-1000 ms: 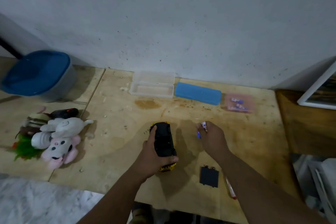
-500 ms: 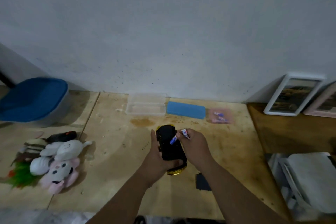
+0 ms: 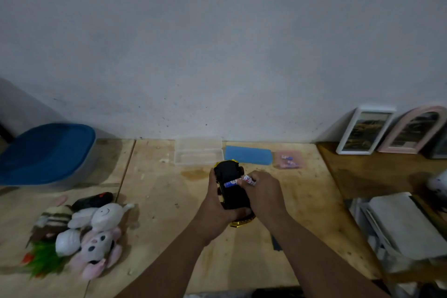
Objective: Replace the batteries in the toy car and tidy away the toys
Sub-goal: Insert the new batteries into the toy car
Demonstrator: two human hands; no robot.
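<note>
We log a plywood table (image 3: 169, 201) against a grey wall. Far left, we note a blue-lidded bin (image 3: 46, 152); near left, a heap of plush toys (image 3: 79, 232). At the back edge we list a clear case (image 3: 198, 153), a blue case (image 3: 248, 155) and a pink battery packet (image 3: 289, 161). At centre, our left hand (image 3: 214, 210) grips the upturned black toy car (image 3: 232, 189); our right hand (image 3: 263, 191) pinches a battery (image 3: 238, 181) touching its underside.
</note>
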